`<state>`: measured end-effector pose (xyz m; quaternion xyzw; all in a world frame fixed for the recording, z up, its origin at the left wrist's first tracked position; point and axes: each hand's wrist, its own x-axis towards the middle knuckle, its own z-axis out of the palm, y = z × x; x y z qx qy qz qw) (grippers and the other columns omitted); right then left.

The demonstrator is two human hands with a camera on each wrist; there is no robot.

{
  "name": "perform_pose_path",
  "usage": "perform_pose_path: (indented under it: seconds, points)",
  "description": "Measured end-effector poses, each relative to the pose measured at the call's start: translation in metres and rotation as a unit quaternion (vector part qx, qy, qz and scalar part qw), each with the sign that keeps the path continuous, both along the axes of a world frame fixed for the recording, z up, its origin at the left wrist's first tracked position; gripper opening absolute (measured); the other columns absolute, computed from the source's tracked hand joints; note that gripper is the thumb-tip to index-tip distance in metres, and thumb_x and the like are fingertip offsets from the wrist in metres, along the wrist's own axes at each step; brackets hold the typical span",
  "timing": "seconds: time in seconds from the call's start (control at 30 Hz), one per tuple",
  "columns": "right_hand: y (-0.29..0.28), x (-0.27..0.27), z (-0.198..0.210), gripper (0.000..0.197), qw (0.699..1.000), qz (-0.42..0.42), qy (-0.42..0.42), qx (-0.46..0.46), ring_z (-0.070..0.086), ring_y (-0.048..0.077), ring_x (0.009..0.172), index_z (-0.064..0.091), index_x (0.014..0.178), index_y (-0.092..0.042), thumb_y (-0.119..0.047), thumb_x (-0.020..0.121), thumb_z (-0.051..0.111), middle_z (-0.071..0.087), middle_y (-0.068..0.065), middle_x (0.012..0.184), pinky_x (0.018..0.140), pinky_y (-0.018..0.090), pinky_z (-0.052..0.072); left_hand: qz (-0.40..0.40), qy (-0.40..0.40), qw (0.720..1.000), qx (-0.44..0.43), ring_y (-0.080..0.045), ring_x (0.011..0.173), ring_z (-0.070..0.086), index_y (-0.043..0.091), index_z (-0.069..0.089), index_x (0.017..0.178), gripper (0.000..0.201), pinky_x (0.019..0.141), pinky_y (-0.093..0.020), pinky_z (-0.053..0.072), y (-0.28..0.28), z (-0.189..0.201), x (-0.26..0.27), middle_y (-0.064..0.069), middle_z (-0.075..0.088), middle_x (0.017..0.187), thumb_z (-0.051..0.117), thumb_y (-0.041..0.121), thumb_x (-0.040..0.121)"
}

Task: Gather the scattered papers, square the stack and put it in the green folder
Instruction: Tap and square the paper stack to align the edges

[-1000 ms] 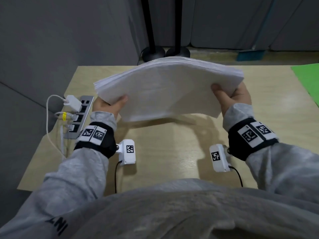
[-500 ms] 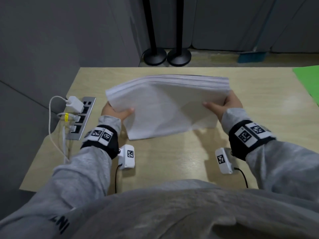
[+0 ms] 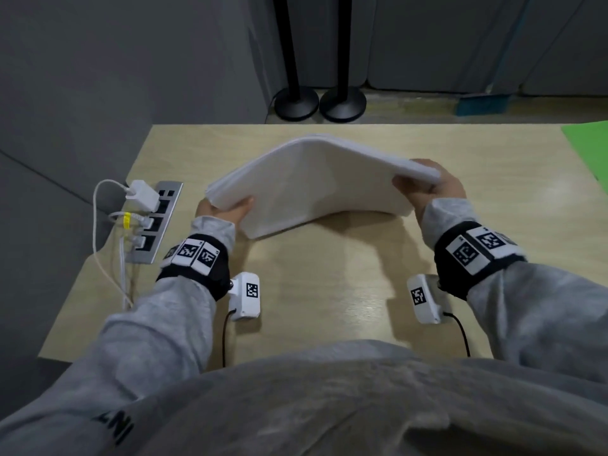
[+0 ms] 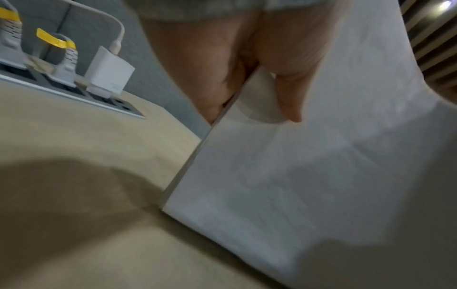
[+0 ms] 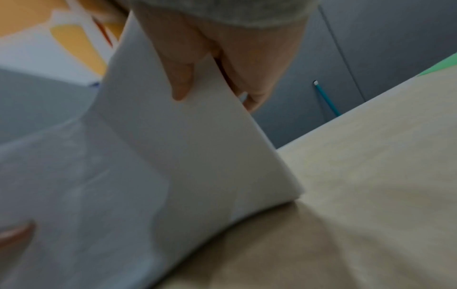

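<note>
Paper stack (image 3: 316, 189) lowered, now bowed; both hands pinching ends; power strip (image 3: 154, 222) left, apparently clear.

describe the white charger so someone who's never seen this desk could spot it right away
Start at the wooden table and go to its left edge, where a silver power strip is set into the top. The white charger is the boxy block plugged in at the strip's far end. The other plugs beside it are smaller and grey, one with a yellow band.

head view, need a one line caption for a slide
Both hands, left hand and right hand, grip a bowed stack of white papers on edge over the wooden table, green folder at far right.
</note>
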<state>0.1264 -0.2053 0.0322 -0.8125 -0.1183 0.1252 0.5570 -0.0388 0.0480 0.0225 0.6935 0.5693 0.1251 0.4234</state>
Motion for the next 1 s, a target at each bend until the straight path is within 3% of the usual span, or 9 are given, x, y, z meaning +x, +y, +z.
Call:
perform_pose_path:
  seconds: [0.13,0.33,0.53,0.7,0.77,0.83,0.87,0.93,1.0]
  points:
    - [-0.006,-0.002,-0.001,0.042,0.994,-0.055,0.012,0.091,0.058,-0.005,0.08,0.054,0.11,-0.028,-0.02,0.077,0.077,0.062,-0.012,0.091,0.067,0.009,0.048,-0.037,-0.071,0.997,0.007,-0.022,0.093,0.063,0.01,0.061,0.113,0.057,0.091,-0.032,0.048,0.005,0.005,-0.002,-0.008,0.067,0.106,0.084,0.031,0.065]
    - [-0.005,0.0,-0.016,0.061,0.999,-0.036,0.024,0.0,0.061,0.02,0.105,0.052,0.127,-0.024,-0.022,0.073,0.08,0.063,-0.002,0.108,0.094,0.034,0.05,-0.048,-0.035,0.998,-0.022,-0.016,0.094,0.056,0.009,0.061,0.117,0.043,0.087,-0.018,0.036,-0.005,-0.006,-0.005,-0.001,0.063,0.104,0.075,0.022,0.078]
    - [-0.011,0.009,0.005,0.093,0.989,-0.097,-0.105,0.031,0.042,0.015,0.126,0.027,0.143,-0.015,-0.032,0.07,0.082,0.036,0.003,0.141,0.108,0.029,0.039,-0.121,-0.121,0.981,0.09,-0.016,0.093,0.059,0.016,0.061,0.115,0.033,0.068,-0.014,0.048,-0.011,0.045,0.006,0.006,0.062,0.096,0.07,0.015,0.082]
    - [0.014,-0.015,0.059,0.092,0.942,0.076,-0.324,-0.037,0.034,0.018,0.136,0.032,0.143,-0.012,-0.043,0.069,0.077,0.036,0.005,0.146,0.114,0.028,0.027,-0.345,-0.06,0.85,0.392,-0.023,0.084,0.061,0.017,0.067,0.1,0.016,0.077,-0.033,0.048,-0.03,0.108,0.021,-0.001,0.067,0.087,0.062,0.013,0.085]
    - [0.022,-0.021,0.071,0.082,0.935,0.191,-0.296,-0.037,0.043,0.018,0.13,0.039,0.14,-0.013,-0.039,0.07,0.074,0.044,-0.001,0.138,0.109,0.027,0.034,-0.413,-0.024,0.789,0.454,-0.029,0.089,0.062,0.021,0.066,0.098,0.023,0.079,-0.036,0.046,-0.041,0.122,0.029,-0.004,0.069,0.093,0.06,0.007,0.08]
    - [0.022,-0.036,0.073,0.049,0.974,0.138,-0.174,0.031,0.06,0.012,0.103,0.059,0.122,-0.003,-0.021,0.077,0.069,0.064,0.005,0.113,0.095,0.014,0.046,-0.441,-0.022,0.751,0.491,-0.03,0.086,0.061,0.024,0.065,0.095,0.027,0.076,-0.035,0.045,-0.052,0.129,0.033,-0.002,0.068,0.09,0.058,0.005,0.077]
    - [0.021,-0.027,0.073,0.024,0.964,0.082,-0.251,-0.036,0.064,0.009,0.086,0.069,0.099,0.006,-0.008,0.08,0.064,0.071,0.01,0.089,0.087,0.003,0.044,-0.446,-0.038,0.747,0.491,-0.03,0.084,0.061,0.023,0.064,0.094,0.025,0.075,-0.036,0.046,-0.055,0.131,0.032,-0.002,0.068,0.088,0.058,0.005,0.076]
    - [0.023,-0.03,0.074,0.021,0.975,-0.095,-0.198,-0.042,0.063,-0.003,0.066,0.071,0.073,0.006,0.004,0.086,0.055,0.07,-0.004,0.062,0.073,-0.003,0.042,-0.422,-0.078,0.775,0.463,-0.026,0.084,0.063,0.021,0.064,0.095,0.02,0.074,-0.035,0.049,-0.056,0.135,0.026,-0.001,0.069,0.089,0.06,0.012,0.078]
    - [0.019,-0.037,0.09,0.014,0.995,0.063,-0.069,0.033,0.057,-0.019,0.057,0.071,0.085,-0.024,-0.01,0.085,0.068,0.063,-0.028,0.06,0.061,0.0,0.042,-0.36,-0.09,0.82,0.435,-0.022,0.087,0.063,0.023,0.062,0.097,0.021,0.076,-0.033,0.05,-0.046,0.136,0.018,0.002,0.069,0.093,0.065,0.022,0.076]
